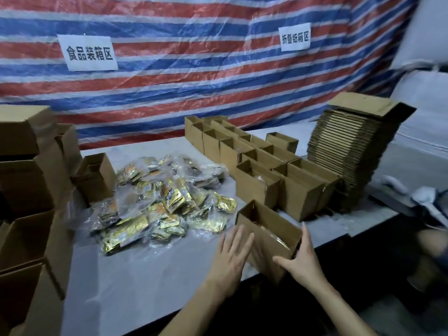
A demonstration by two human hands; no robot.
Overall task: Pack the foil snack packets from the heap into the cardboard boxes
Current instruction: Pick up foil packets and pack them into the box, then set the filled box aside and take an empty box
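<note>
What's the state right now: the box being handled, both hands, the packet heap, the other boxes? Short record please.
near box: open-topped, at the front edge of the table; something shiny inside, likely a packet
left hand: flat, fingers straight, against the box's left side
right hand: on the box's right end, fingers fairly straight
packet heap: large, on the table left of the box
open boxes: rows behind the near box
flat cartons: stacked at far right
</note>
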